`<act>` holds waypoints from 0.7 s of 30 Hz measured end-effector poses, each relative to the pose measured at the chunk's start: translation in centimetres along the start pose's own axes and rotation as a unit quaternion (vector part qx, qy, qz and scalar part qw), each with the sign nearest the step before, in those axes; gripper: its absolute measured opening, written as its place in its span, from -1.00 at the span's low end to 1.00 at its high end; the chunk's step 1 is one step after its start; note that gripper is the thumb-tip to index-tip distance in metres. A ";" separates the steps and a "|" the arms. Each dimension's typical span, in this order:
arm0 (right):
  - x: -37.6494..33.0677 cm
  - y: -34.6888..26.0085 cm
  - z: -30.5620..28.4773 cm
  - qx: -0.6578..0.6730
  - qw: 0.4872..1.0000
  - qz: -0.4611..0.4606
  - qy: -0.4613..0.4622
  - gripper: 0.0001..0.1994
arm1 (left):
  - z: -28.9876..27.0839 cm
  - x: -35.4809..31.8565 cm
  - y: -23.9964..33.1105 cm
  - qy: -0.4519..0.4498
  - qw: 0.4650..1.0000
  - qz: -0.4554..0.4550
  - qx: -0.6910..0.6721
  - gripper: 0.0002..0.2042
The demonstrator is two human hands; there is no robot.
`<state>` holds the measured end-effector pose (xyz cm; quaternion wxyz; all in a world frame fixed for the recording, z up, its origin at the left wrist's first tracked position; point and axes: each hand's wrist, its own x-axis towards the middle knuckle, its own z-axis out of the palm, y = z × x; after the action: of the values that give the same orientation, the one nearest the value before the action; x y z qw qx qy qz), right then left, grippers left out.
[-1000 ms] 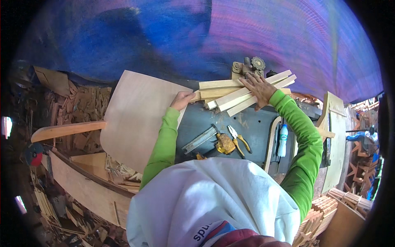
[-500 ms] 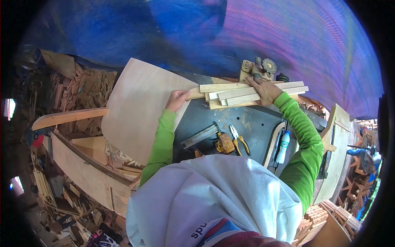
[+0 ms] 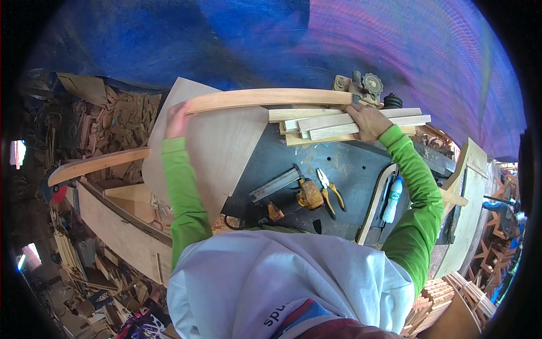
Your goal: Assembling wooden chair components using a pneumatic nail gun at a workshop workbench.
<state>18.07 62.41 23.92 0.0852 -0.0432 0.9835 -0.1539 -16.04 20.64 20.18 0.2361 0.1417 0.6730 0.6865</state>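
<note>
My left hand (image 3: pixel 177 120), slightly blurred, is closed on the left end of a long, gently curved wooden slat (image 3: pixel 265 98). The slat lies across above the pale plywood sheet (image 3: pixel 209 141), and its right end reaches my right hand (image 3: pixel 370 122). My right hand grips a stack of short pale wooden strips (image 3: pixel 330 125) on the dark worktop (image 3: pixel 350 175), thumb at the near side and fingers over the top. Nearer to me on the worktop lie pliers (image 3: pixel 331 193) with yellow-and-black handles, a metal bar-shaped tool (image 3: pixel 275 185) and a worn yellow tool (image 3: pixel 309 195).
Behind the stack stands a metal fixture with a round knob (image 3: pixel 372 83), before a blue and purple sheet (image 3: pixel 254 45). A bottle (image 3: pixel 392 200) lies at the right beside a curved wooden piece (image 3: pixel 375 203). Another curved slat (image 3: pixel 99 165) and wood scraps (image 3: pixel 127 124) are at the left.
My left hand has moved left and away from me, drawing the curved slat out from the stack's left end and up beyond the stack. My right hand stays on the strips.
</note>
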 end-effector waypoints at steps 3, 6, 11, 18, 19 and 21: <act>0.1 -0.3 -0.3 -0.016 0.997 0.048 -0.057 -0.38 | -3.5 -2.6 4.6 0.007 0.999 0.006 0.036 -0.76; 0.8 0.5 0.1 0.024 0.997 0.059 -0.052 -0.39 | -7.0 -6.4 6.9 0.084 0.992 0.078 0.043 -0.78; 0.8 2.2 0.4 0.059 0.993 0.070 -0.069 -0.37 | -13.0 -14.0 6.7 0.172 0.978 0.109 0.045 -0.70; 1.2 0.9 -0.4 0.090 0.990 0.090 -0.053 -0.50 | -15.1 -26.3 3.5 0.284 0.949 0.108 -0.078 -0.63; 1.2 0.5 -0.5 0.089 0.990 0.090 -0.054 -0.50 | -15.4 -27.9 2.8 0.285 0.949 0.107 -0.078 -0.63; 1.1 -0.3 -0.6 0.029 0.995 0.090 -0.015 -0.50 | -15.6 -30.3 1.5 0.307 0.934 0.131 -0.128 -0.65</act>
<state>16.94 62.22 24.37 0.1144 0.0454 0.9771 -0.1735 1.42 -8.33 24.53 -0.0576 -0.0203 0.5947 0.8016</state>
